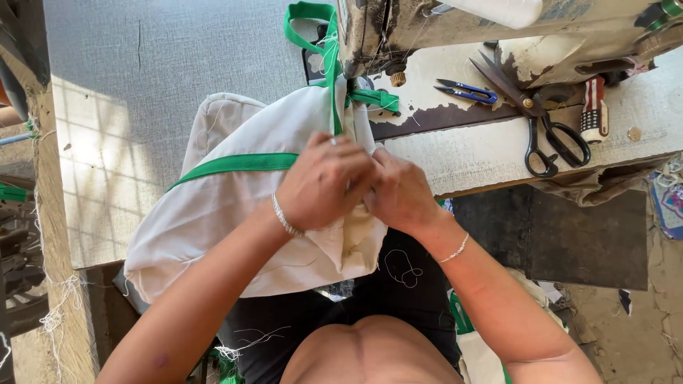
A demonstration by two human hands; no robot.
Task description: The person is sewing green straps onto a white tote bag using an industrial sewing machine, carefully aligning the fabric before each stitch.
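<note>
Centrally, a white cloth bag (213,213) trimmed with green binding tape (238,163) is recorded, draped over the near edge of the wooden sewing table (484,153) and hanging down toward the lap. Its upper corner is fed under the head of a worn sewing machine (455,32), which is placed at 12 o'clock of the hands. The left hand (324,181) is closed on a fold of the white cloth, knuckles up, a silver bracelet (286,217) being worn at the wrist. The right hand (398,192) is pressed against it at 3 o'clock, fingers curled into the same fold; both hands are shut together on the bag, touching one another. A thin chain (455,250) is noted on the right wrist. A green strap loop (309,21) is raised at 11 o'clock of the hands, beside the machine. Large black-handled scissors (541,121) are laid on the table at 2 o'clock of the hands, with small blue thread snips (466,90) just beside their blades. A red and white striped item (593,110) is seen near the scissor handles; its kind cannot be told. A grey fabric sheet (178,64) is spread at 10 o'clock. Loose white threads (53,313) are hung at 8 o'clock.
</note>
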